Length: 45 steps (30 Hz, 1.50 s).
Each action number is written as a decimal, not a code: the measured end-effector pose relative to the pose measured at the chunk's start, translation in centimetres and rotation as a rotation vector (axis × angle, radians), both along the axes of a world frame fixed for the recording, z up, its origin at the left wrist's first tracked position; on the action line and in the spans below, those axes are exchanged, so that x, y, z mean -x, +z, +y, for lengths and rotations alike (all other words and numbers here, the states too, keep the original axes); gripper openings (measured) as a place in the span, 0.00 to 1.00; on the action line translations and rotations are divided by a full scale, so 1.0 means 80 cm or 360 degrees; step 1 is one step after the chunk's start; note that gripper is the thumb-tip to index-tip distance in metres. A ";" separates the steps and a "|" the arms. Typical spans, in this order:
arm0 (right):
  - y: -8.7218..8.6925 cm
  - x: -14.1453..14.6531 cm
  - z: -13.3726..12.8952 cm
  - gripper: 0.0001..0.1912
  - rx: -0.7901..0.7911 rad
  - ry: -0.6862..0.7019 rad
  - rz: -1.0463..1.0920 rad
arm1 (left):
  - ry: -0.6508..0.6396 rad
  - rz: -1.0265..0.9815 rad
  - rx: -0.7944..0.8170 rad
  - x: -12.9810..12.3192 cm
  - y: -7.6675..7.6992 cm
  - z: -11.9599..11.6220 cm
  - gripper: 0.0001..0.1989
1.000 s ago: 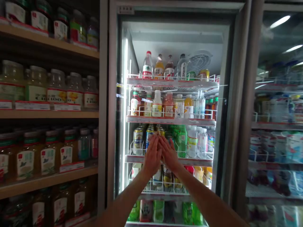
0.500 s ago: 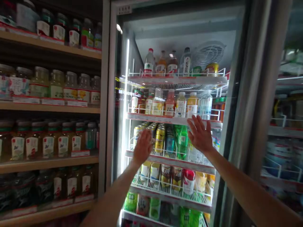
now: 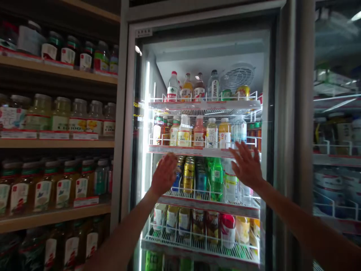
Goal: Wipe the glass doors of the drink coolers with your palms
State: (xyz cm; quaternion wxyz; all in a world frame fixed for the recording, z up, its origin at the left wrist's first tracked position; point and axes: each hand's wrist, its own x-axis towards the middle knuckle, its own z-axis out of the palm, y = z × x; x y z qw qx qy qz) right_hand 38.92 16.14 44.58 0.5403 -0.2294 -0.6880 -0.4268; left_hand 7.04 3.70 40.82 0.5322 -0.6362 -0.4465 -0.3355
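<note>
Both my arms reach up toward a lit drinks fridge with a glass front that carries reflections. My left hand is raised before the left of the can shelf, empty, its fingers stretched upward and somewhat blurred. On the right, my right hand has its fingers spread and holds nothing. Between the hands stand a gold can, a blue can and a green bottle. Just above are several juice bottles, among them an orange one. Whether either hand touches the glass I cannot tell.
Wooden shelves with rows of bottled drinks stand at the left. A metal frame post divides this fridge from another fridge on the right. The top shelf holds a water bottle and a WAVE bottle.
The view has tilted upward, so the fridge and shelves sit lower in the picture. My hands have moved slightly apart, the right one shifting right and down. Both stay empty.
</note>
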 end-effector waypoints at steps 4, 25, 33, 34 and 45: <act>0.003 -0.020 0.016 0.25 0.0026 -0.0055 0.0407 | 0.0061 -0.0444 -0.0485 0.021 0.029 0.001 0.31; -0.001 -0.022 0.026 0.25 -0.0197 -0.0024 0.0397 | -0.0090 0.0748 0.0001 -0.084 0.099 0.049 0.27; 0.000 -0.017 0.020 0.26 -0.0116 -0.0050 0.0418 | -0.0113 -0.0556 -0.0578 -0.003 0.200 0.043 0.27; 0.000 -0.017 0.020 0.26 -0.0113 -0.0041 0.0423 | -0.0130 -0.0501 -0.0550 -0.022 0.194 0.049 0.27; 0.001 -0.017 0.020 0.25 -0.0030 -0.0063 0.0438 | -0.0121 0.0082 -0.0404 -0.065 0.187 0.062 0.26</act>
